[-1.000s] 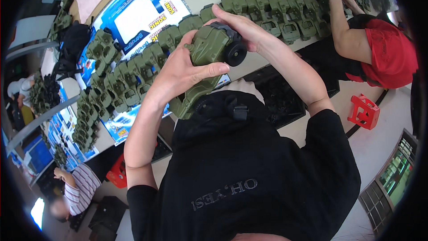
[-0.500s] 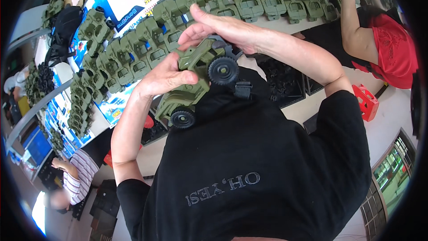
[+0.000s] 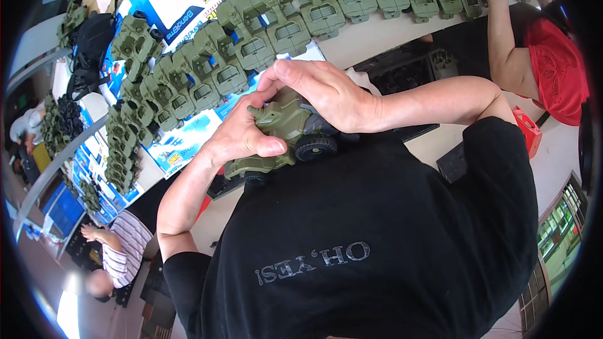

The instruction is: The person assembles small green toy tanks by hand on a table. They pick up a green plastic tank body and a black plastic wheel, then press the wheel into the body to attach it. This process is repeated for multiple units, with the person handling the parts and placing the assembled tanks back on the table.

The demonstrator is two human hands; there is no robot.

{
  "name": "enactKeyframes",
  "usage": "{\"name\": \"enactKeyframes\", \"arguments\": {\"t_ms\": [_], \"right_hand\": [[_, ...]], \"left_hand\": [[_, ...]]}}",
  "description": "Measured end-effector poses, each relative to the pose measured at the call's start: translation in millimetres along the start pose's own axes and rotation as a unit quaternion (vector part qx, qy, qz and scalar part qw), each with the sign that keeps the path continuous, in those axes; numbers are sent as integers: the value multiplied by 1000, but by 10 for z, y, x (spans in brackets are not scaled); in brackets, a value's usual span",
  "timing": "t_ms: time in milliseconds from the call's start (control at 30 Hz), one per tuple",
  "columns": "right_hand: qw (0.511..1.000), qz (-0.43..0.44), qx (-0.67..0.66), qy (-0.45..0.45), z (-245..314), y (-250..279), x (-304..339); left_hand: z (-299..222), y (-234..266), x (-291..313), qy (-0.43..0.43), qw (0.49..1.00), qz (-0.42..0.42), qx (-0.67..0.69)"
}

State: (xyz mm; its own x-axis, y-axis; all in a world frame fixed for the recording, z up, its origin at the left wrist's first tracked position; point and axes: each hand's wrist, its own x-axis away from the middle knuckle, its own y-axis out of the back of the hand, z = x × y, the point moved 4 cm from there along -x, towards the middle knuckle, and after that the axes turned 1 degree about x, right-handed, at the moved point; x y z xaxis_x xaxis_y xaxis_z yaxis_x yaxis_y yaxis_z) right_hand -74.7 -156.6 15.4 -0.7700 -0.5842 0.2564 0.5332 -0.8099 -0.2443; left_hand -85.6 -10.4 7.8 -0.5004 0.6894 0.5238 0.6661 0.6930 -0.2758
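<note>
An olive-green toy vehicle (image 3: 284,127) with black wheels is held between my hands, close in front of my black shirt. My left hand (image 3: 242,127) is wrapped round its left side, with the thumb lying across the body. Over the far end and the top bends my right hand (image 3: 333,97), pressed against the vehicle; its fingertips meet those of the left. One black wheel (image 3: 316,148) shows plainly below the right palm, while another is partly hidden at the lower left. What the right fingers touch on the far side is out of sight.
Rows of olive-green toy vehicle bodies (image 3: 254,47) cover the table (image 3: 352,50) beyond my hands. A black bag (image 3: 93,47) lies at the left. One person in a red top (image 3: 556,72) sits at the right, another in a striped shirt (image 3: 130,245) at the lower left.
The toy vehicle has tipped and its wheels have turned lower. My right hand has moved from its upper end to bend down over it, closing against the left fingers.
</note>
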Motion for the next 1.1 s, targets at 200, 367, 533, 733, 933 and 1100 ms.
{"name": "enactKeyframes", "arguments": {"t_ms": [200,367,533,733,933,1100], "right_hand": [[999,-14,-48,-22,-152,-72,-153],[989,-43,-128,-67,-32,41,-525],[995,-14,-96,-16,200,214,-726],[996,-25,-63,-55,94,249,-760],[954,-199,-219,35,183,879,-579],[780,-151,-570,209,-31,1758,-167]], "left_hand": [[147,138,45,47,999,13,6],[138,470,-16,2,999,-21,25],[38,596,-144,-33,990,22,136],[241,531,-352,2,960,62,272],[-67,383,-780,13,945,25,326],[-288,330,-1508,23,956,24,292]]}}
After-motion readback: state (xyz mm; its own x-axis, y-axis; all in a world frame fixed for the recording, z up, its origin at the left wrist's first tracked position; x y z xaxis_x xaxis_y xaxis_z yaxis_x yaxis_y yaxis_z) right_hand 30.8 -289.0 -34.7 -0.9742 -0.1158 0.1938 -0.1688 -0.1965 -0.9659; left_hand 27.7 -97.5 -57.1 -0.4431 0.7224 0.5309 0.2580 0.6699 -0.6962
